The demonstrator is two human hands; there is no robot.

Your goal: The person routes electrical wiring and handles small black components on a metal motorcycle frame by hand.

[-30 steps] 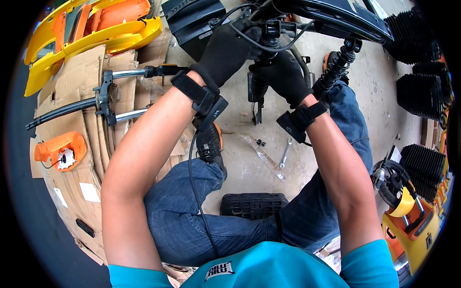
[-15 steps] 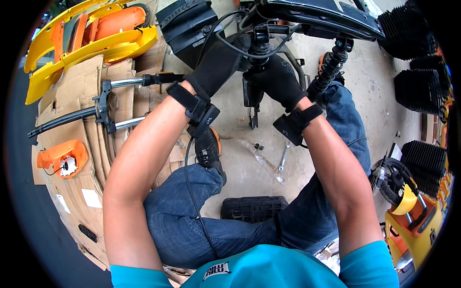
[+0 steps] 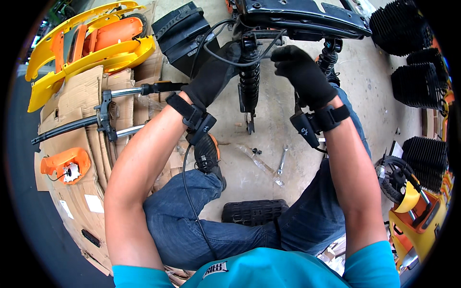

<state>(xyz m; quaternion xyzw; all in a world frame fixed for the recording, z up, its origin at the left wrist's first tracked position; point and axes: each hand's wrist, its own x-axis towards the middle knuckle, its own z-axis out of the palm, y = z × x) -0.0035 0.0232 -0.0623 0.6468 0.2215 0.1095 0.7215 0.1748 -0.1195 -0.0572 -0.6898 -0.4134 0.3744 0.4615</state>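
A black coil-spring shock absorber hangs below the black metal frame. Beside its upper end is my left hand in a black glove, fingers bent together at the top mount; their tips are hidden there. A black cable loops across in front of that hand and the shock. To the right of the shock, apart from it, my right hand is raised in a black glove. Its fingers are curled toward the thumb, and anything small between them cannot be made out. A second shock absorber hangs farther right.
A wrench and a small black part lie on the floor, with a black ribbed pedal-like block nearer me. A fork assembly rests on cardboard at left. Black finned parts stand at right.
My right hand has come off the shock absorber and moved right, uncovering its spring. The left hand stays near the top mount. The frame appears slightly farther left and higher in view.
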